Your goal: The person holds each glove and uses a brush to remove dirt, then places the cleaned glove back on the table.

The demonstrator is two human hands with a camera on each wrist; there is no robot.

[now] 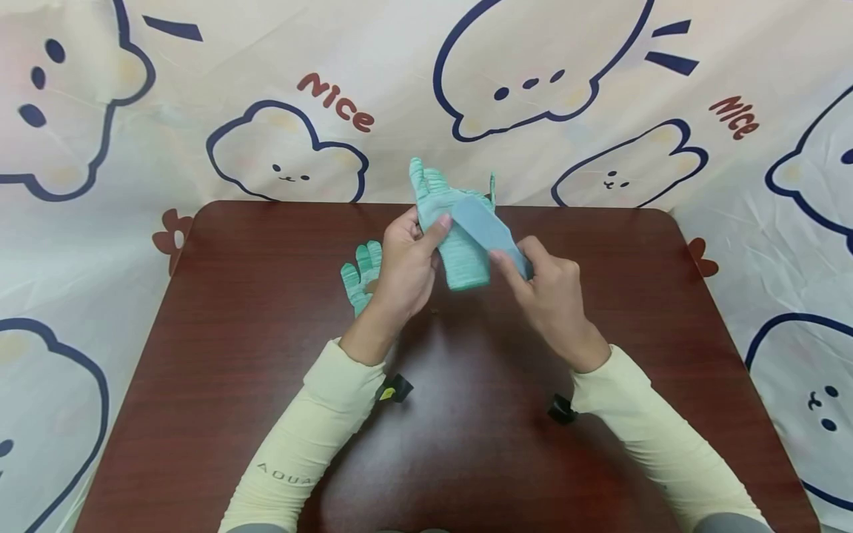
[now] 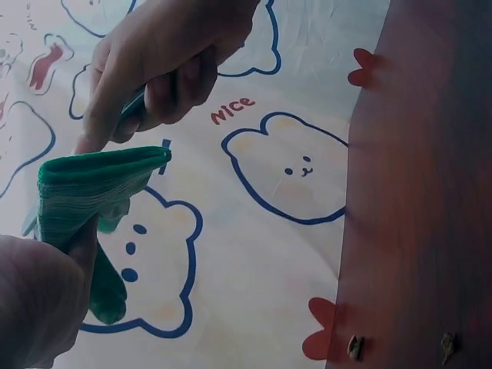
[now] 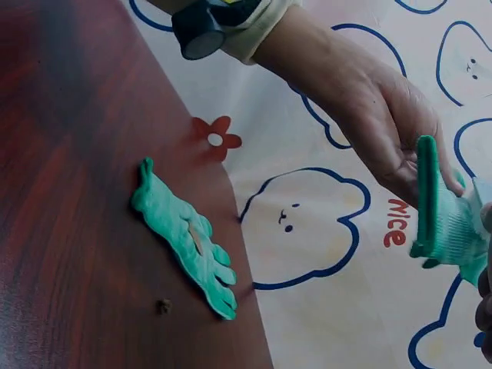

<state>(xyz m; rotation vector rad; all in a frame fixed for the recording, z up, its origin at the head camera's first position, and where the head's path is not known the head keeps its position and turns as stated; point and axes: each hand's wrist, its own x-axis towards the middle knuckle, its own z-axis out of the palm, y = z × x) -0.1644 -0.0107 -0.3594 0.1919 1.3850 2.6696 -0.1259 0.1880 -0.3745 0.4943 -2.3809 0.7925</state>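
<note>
Above the far part of the table (image 1: 493, 414), a green glove (image 1: 460, 248) was held up by the left hand (image 1: 408, 263), the thumb laid across it and fingers curled behind. By the right hand (image 1: 549, 289), closed firmly, the near end of a flat blue tool (image 1: 489, 231), perhaps a lint brush, was gripped, and its broad end was laid over the glove; how much of it was touching could not be told. A second glove (image 3: 177, 231) was seen lying on the far part of the table, left of its middle, and small bits (image 2: 354, 346) were scattered on the table. The step in hand was judged to be a brushing of the raised glove. For the next move, the glove would need to be pulled taut and the tool drawn along it lightly, so that the knit was not stretched
</note>
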